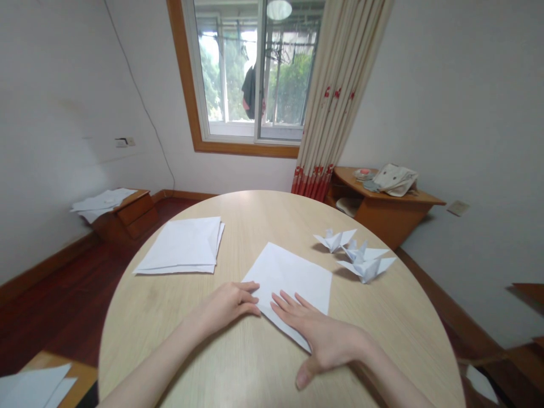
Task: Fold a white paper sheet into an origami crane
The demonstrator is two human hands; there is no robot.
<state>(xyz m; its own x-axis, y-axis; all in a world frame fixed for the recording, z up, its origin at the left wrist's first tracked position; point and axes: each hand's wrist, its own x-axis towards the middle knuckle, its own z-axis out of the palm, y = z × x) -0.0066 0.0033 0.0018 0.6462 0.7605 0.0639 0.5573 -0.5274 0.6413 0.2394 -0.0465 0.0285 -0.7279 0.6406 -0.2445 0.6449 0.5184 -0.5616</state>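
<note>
A white sheet of paper [293, 271] lies turned cornerwise on the round table, its near edge running beneath my hands. At its left corner is my left hand [233, 303], fingers together on the paper and thumb at the edge, closed on that corner. My right hand [317, 328] rests palm down over the near right part of the sheet. Its fingers are spread flat and the thumb sticks out beyond the paper's edge. To the right of the sheet stand folded white paper cranes [366, 270], grouped close together and partly overlapping in view.
A stack of white paper [181, 246] sits at the left of the wooden table [259, 207]. Behind on the right, a corner cabinet [382, 218] holds a cloth bag [396, 179]. More papers [104, 201] lie on a low cabinet at left, and others [34, 385] at lower left.
</note>
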